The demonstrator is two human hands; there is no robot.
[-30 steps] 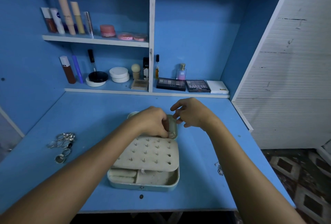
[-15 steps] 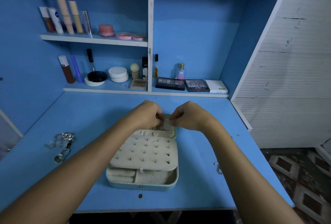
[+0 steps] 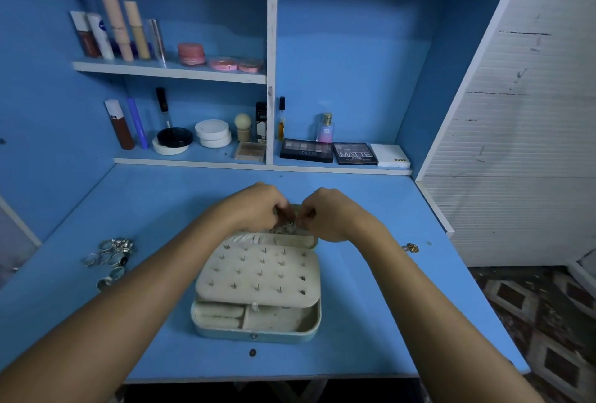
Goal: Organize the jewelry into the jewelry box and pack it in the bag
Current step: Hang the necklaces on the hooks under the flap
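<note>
**A:** Tell me what you have, from your left side to your right.

**B:** On the far left of the blue desk (image 3: 96,209) lies a pile of silver rings (image 3: 111,257), well apart from the box and not yet packed. In the middle stands the open jewelry box (image 3: 258,322). Its earring panel (image 3: 258,273), full of small pins, lies over the lower tray. My left hand (image 3: 254,206) and my right hand (image 3: 335,212) meet over the back part of the box. Both have the fingers curled, and they pinch a small silver piece (image 3: 287,223) between them. I think it is a thin chain or a clasp, but it is too small to tell.

**A:** How do you do this step well?

**B:** I think I must keep the pinch light and low over the back compartment, so the piece does not fall or tangle. I should lay it flat and only then let go.

**A:** And on the right?

**B:** A small gold piece (image 3: 411,247) lies near the desk's right edge. I judge it could slip off, so I should take it soon.

**A:** The room?

**B:** Behind the desk are blue shelves with white edges (image 3: 167,69), with cosmetic tubes, compacts, a perfume bottle (image 3: 325,128) and eyeshadow palettes (image 3: 306,151). At right is a white slatted panel (image 3: 516,144), and a patterned floor (image 3: 548,322) below it. I see no bag.
</note>
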